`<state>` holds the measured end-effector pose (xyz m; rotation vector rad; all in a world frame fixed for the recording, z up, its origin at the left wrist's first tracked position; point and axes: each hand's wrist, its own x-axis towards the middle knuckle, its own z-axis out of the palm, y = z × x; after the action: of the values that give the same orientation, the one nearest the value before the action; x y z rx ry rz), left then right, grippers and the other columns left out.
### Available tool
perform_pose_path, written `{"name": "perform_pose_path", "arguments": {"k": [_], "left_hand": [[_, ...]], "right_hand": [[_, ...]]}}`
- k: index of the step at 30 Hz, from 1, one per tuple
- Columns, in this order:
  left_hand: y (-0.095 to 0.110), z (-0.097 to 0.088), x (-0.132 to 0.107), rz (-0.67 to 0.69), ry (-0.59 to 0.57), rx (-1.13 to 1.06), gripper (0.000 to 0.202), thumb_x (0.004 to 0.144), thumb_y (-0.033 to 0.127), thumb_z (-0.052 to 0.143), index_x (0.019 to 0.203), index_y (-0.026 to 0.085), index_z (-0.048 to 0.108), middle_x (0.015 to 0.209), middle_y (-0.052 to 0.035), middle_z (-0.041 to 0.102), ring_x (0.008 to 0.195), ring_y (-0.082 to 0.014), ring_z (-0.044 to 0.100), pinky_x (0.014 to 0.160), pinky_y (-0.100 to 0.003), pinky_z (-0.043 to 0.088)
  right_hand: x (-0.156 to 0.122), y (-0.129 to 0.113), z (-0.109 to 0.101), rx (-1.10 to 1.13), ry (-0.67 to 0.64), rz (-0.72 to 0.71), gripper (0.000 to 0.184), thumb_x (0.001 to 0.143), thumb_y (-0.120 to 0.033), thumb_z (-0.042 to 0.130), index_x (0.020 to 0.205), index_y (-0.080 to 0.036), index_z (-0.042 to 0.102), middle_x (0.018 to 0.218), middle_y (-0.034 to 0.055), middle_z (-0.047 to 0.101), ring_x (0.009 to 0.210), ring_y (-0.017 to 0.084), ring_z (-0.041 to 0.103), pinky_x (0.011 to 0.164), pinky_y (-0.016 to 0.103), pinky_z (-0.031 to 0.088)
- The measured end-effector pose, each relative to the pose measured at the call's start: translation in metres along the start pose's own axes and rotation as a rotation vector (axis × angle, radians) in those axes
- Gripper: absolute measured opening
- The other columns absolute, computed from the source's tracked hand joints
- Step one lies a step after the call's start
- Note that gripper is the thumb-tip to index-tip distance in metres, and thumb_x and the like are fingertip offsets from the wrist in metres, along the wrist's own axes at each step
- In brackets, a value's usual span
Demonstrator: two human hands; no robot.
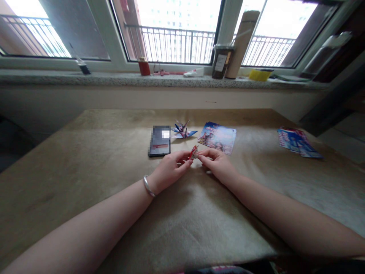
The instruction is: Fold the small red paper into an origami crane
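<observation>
While a dark, flat rectangular object (pixel 159 146) lies at left, the left hand (pixel 170 169) pinches the small red-and-white folded paper piece (pixel 193 152) over the tan bench (pixel 182 228); the right hand (pixel 220 166) grips its opposite side, near blue-and-pink printed paper sheets (pixel 219 137).

The tan table (pixel 94 167) bears a dark flat object (pixel 160 141); folded paper (pixel 184 131); printed sheets (pixel 217 136); overlapping sheets (pixel 298 142) farther right.

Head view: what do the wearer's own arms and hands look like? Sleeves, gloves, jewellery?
Left forearm and right forearm: no sleeves visible. Left hand and right hand: ungloved. Smooth silver-coloured bangle on the left wrist; none on the right.
</observation>
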<state>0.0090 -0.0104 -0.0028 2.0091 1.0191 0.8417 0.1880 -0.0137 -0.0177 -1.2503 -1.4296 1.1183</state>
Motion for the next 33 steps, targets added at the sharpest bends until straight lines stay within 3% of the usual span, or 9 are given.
{"name": "perform_pose_path", "arguments": {"k": [4, 12, 19, 27, 33], "left_hand": [[0.001, -0.001, 0.0, 0.025, 0.01, -0.004, 0.031, 0.082, 0.028, 0.049, 0.109, 0.016, 0.06, 0.106, -0.0075, 0.065, 0.092, -0.0162, 0.061, 0.079, -0.027, 0.05], [-0.004, -0.002, 0.001, 0.021, 0.006, -0.007, 0.035, 0.082, 0.034, 0.05, 0.111, 0.018, 0.061, 0.106, -0.006, 0.066, 0.09, -0.0163, 0.063, 0.079, -0.026, 0.05], [-0.01, -0.004, 0.002, 0.017, 0.078, 0.009, 0.028, 0.082, 0.032, 0.051, 0.102, 0.019, 0.066, 0.097, -0.0046, 0.069, 0.085, -0.0151, 0.064, 0.077, -0.025, 0.049], [-0.01, -0.002, 0.004, 0.016, 0.06, -0.005, 0.023, 0.08, 0.029, 0.053, 0.093, 0.017, 0.068, 0.095, -0.0051, 0.07, 0.083, -0.015, 0.064, 0.074, -0.024, 0.049], [-0.01, -0.002, 0.006, -0.072, 0.054, -0.122, 0.019, 0.079, 0.026, 0.052, 0.087, 0.015, 0.065, 0.086, -0.0048, 0.069, 0.079, -0.0139, 0.063, 0.073, -0.025, 0.049]], "right_hand": [[-0.002, -0.002, 0.0, 0.0, 0.007, 0.053, 0.023, 0.069, -0.04, 0.062, 0.074, -0.018, 0.061, 0.077, 0.0004, 0.064, 0.051, 0.008, 0.05, 0.046, 0.021, 0.039], [0.003, 0.004, -0.002, 0.086, 0.0, -0.029, 0.021, 0.07, -0.038, 0.061, 0.074, -0.017, 0.06, 0.075, 0.002, 0.064, 0.066, 0.012, 0.055, 0.06, 0.025, 0.045], [0.002, 0.0, -0.001, 0.108, -0.024, 0.0, 0.022, 0.071, -0.039, 0.06, 0.075, -0.018, 0.056, 0.075, 0.0018, 0.063, 0.067, 0.012, 0.056, 0.059, 0.025, 0.045], [0.003, 0.005, 0.0, -0.016, -0.043, -0.042, 0.025, 0.07, -0.041, 0.061, 0.079, -0.018, 0.053, 0.078, 0.0017, 0.06, 0.071, 0.014, 0.056, 0.06, 0.025, 0.045], [0.004, 0.005, 0.0, 0.044, -0.051, -0.024, 0.026, 0.07, -0.043, 0.06, 0.072, -0.018, 0.052, 0.072, 0.0002, 0.058, 0.064, 0.012, 0.052, 0.059, 0.025, 0.043]]}}
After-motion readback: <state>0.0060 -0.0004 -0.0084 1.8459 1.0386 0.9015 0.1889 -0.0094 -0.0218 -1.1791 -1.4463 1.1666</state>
